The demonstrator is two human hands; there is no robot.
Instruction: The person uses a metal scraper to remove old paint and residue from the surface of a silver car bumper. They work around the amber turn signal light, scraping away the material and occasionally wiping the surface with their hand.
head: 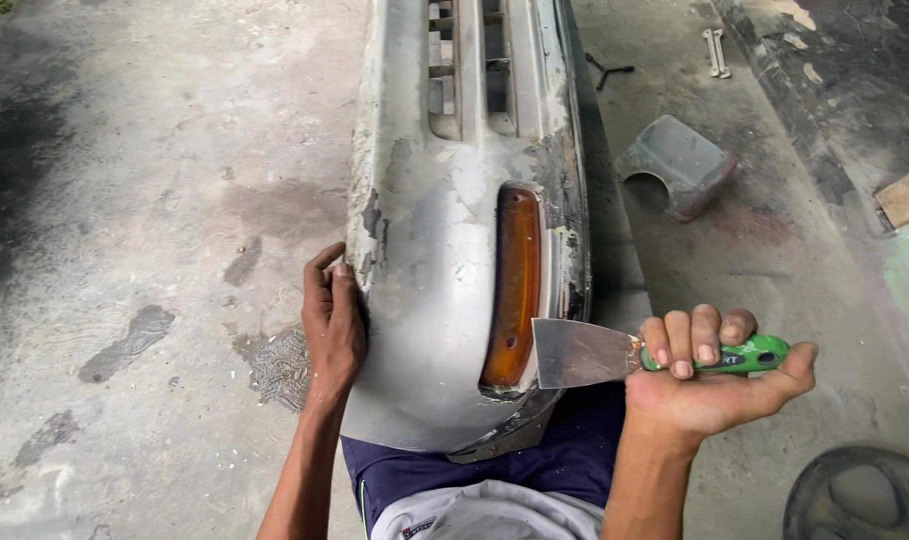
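Right hand [710,375] is closed around the green handle of a scraper [615,352], palm up, fingers curled over the grip. We see the scraper's steel blade pointing left, its edge touching the lower end of the amber lamp [515,285] set in the bumper [445,220]. Our left hand [333,322] lies flat and open against the bumper's left corner, fingers pointing up, just below a patch of flaking paint. We see the grey bumper standing on end between our knees, its rounded corner near our lap and its slotted part running away from us. On the concrete floor [155,200] to the right lie a grey panel piece [680,165], 2 wrenches [716,52] and a black wheel [865,495] at the lower edge.
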